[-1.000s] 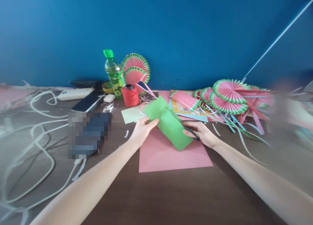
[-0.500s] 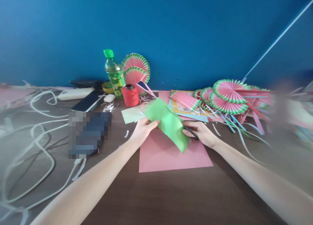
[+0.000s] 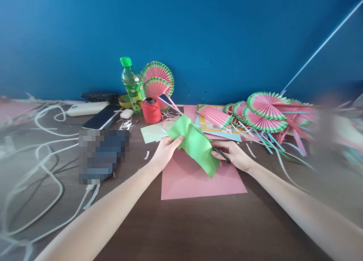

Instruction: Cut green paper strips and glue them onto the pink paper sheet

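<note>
1. Both forearms reach in from the lower corners, hands apart at either side of a green paper sheet (image 3: 198,145) held tilted above a pink paper sheet (image 3: 198,183).
2. The left hand (image 3: 166,151) pinches the green sheet's left side, thumb laid on top.
3. The right hand (image 3: 235,154) grips black-handled scissors (image 3: 223,155) at the sheet's right side; the paper mostly hides the blades.
4. Just beyond the left hand lie pale green paper (image 3: 150,133) and a red spool (image 3: 152,111), near a green-capped bottle (image 3: 132,87).
5. Pleated watermelon-coloured fans (image 3: 265,111) crowd the table's (image 3: 181,230) back right, among paper strips.
6. At left, a smartphone (image 3: 100,117) and looping white cables (image 3: 61,193) sit clear of the hands.
</note>
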Available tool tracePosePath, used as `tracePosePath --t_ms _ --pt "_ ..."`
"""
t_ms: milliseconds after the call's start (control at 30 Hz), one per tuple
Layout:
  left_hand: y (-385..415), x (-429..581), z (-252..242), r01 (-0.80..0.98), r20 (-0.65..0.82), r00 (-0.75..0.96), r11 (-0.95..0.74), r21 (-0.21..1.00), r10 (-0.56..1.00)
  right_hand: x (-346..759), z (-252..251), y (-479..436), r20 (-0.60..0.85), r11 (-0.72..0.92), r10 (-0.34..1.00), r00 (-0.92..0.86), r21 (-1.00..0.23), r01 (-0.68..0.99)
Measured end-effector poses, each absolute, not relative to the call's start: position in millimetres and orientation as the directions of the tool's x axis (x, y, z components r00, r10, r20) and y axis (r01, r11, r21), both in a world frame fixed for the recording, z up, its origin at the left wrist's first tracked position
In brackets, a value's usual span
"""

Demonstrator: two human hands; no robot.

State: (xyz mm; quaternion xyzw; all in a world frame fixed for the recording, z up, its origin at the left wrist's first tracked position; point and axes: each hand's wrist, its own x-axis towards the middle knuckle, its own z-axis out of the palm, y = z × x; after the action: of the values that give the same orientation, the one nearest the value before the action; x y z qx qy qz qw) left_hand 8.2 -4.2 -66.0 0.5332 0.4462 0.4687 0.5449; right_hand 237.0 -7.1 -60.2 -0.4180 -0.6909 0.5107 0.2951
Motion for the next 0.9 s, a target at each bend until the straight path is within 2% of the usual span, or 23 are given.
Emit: tracePosePath --t_ms 267,467,900 --pt "-9.2 10.6 -58.1 0.055 0.025 0.251 -0.04 0.998 0.968 238.5 -62.5 -6.1 0.003 0.159 0.881 -0.473 -0.944 0.29" --pt "-9.2 8.8 -59.0 0.117 0.005 0.255 -0.037 0.992 0.967 239.7 -64.0 -5.5 -0.006 0.144 0.872 -0.49 -0.953 0.267" --pt "-10.1 9.7 -57.3 0.048 0.034 0.282 -0.05 0.998 0.959 240.0 -66.7 -3.6 -0.031 0.125 0.872 -0.488 -0.951 0.283"
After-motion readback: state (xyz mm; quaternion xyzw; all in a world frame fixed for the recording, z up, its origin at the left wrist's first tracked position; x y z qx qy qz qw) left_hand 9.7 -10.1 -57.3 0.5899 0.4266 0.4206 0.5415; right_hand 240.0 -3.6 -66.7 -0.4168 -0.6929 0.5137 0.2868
